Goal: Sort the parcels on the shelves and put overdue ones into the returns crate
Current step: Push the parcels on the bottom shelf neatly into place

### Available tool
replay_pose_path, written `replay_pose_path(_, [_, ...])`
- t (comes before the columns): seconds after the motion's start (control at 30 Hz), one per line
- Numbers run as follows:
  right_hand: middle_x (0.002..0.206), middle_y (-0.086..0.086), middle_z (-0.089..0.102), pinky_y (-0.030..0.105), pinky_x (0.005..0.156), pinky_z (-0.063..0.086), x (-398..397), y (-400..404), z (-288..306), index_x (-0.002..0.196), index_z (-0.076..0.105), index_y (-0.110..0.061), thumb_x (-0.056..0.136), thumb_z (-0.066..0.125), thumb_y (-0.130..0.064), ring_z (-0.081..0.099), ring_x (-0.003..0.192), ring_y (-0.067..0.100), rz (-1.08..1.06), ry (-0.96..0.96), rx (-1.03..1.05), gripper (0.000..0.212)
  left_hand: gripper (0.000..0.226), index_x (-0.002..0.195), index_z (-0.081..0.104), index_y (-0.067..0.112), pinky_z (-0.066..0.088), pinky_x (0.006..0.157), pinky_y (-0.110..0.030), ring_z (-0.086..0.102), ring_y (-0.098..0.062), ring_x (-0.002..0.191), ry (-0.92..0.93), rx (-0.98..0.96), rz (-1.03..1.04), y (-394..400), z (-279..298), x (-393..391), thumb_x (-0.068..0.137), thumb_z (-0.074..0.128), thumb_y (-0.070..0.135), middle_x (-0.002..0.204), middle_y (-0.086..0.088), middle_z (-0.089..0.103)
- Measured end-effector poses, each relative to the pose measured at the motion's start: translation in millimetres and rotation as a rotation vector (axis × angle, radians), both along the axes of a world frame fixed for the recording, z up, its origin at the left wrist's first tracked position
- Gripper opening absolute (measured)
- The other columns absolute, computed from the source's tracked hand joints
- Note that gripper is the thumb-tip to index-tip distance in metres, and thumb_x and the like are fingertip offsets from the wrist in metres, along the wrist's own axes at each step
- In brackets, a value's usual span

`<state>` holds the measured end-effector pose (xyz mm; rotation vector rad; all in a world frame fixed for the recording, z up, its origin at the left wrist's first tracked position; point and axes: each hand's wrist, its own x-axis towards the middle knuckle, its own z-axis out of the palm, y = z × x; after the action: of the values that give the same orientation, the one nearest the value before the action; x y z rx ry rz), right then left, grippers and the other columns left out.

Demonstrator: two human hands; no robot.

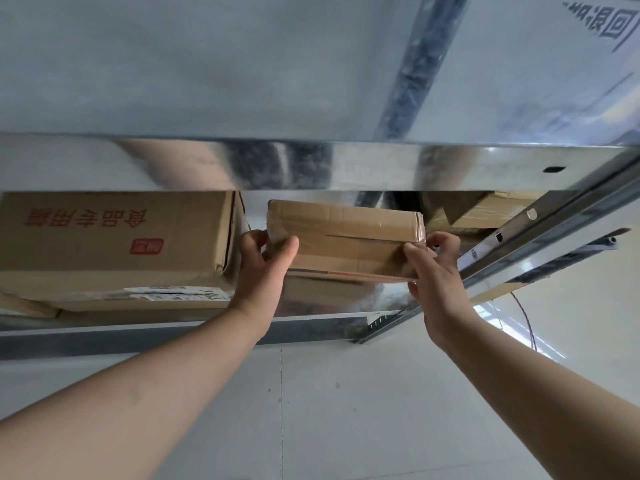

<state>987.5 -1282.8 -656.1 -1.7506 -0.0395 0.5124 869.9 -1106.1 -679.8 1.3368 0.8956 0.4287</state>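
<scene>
Your forearms are reaching up from below, and the big printed carton (114, 244) is sitting on the shelf (311, 164) just left. You're holding the flat parcel (346, 237) by its ends, long axis running left-right: left hand (263, 268) and right hand (436, 271) equally near, fingers clamping each short end.

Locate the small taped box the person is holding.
In the head view, the small taped box sits mid-frame, gripped between left hand and right hand, right of the big red-printed carton.
</scene>
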Motion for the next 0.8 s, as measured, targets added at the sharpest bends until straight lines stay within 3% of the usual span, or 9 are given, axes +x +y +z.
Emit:
replay_pose_path(0.07, [0.083,-0.006,0.053,0.026,0.069,0.036,1,-1,0,0.096,0.037,-0.032,0.098,0.052,-0.014,0.046,0.073,0.008,0.043,-0.046,-0.010,0.023,0.040,0.104,0.044,0.023,0.041,0.083,-0.021,0.055,-0.007,0.091,-0.039,0.005,0.009,2,-4,-2,0.072,0.063,0.038,0.099,0.006,0.057])
replay_pose_path(0.17, [0.090,-0.005,0.052,0.026,0.073,0.042,-1,-4,1,0.101,0.036,-0.023,0.096,0.052,-0.005,0.048,0.080,0.010,0.087,-0.074,-0.063,0.024,0.034,0.098,0.044,0.029,0.043,0.085,-0.030,0.057,-0.013,0.090,-0.055,-0.014,0.005,3,-11,-4,0.070,0.065,0.030,0.101,0.002,0.059])
replay_pose_path(0.3, [0.091,-0.003,0.054,0.026,0.065,0.044,-9,-9,-6,0.102,0.036,-0.021,0.093,0.055,-0.005,0.051,0.079,0.011,0.111,-0.131,-0.248,0.026,0.038,0.101,0.043,0.031,0.045,0.081,-0.020,0.058,-0.007,0.099,-0.037,0.023,-0.015,-1,-12,-5,0.071,0.066,0.021,0.104,0.008,0.058])
replay_pose_path(0.4, [0.089,0.002,0.057,0.030,0.060,0.043,-16,-13,-15,0.107,0.038,-0.015,0.090,0.059,-0.009,0.054,0.076,0.015,0.138,-0.134,-0.394,0.027,0.052,0.117,0.037,0.030,0.039,0.072,-0.003,0.052,0.002,0.095,0.102,0.164,-0.073,-2,-13,-5,0.083,0.062,0.001,0.104,0.017,0.048])
replay_pose_path(0.5, [0.089,0.004,0.058,0.031,0.060,0.042,-22,-15,-26,0.110,0.037,-0.012,0.088,0.063,-0.016,0.055,0.075,0.016,0.210,-0.019,-0.490,0.033,0.073,0.141,0.029,0.027,0.038,0.074,-0.011,0.051,-0.009,0.106,0.270,0.120,-0.226,-2,-19,-6,0.083,0.057,-0.007,0.117,0.008,0.051])
replay_pose_path(0.63, [0.093,0.003,0.054,0.031,0.065,0.042,-25,-18,-34,0.115,0.039,-0.012,0.075,0.073,-0.038,0.050,0.074,0.014,0.191,0.168,-0.394,0.059,0.071,0.141,0.032,0.025,0.038,0.093,-0.031,0.051,-0.017,0.118,0.343,-0.024,-0.294,0,-24,-15,0.084,0.073,0.016,0.124,0.005,0.055])
replay_pose_path(0.73, [0.106,0.008,0.056,0.042,0.084,0.051,-23,-18,-41,0.114,0.044,-0.013,0.089,0.068,-0.044,0.056,0.092,0.018,0.139,0.270,-0.360,0.046,0.092,0.152,0.018,0.027,0.032,0.112,-0.045,0.034,-0.022,0.140,0.379,-0.017,-0.280,1,-28,-20,0.081,0.070,0.053,0.152,0.002,0.035])
replay_pose_path(0.8, [0.112,0.011,0.058,0.046,0.089,0.053,-24,-17,-46,0.113,0.045,-0.015,0.094,0.060,-0.047,0.058,0.101,0.025,0.136,0.333,-0.389,0.040,0.089,0.155,0.012,0.026,0.025,0.116,-0.049,0.026,-0.025,0.145,0.420,-0.021,-0.249,2,-32,-20,0.087,0.059,0.059,0.159,0.000,0.024])
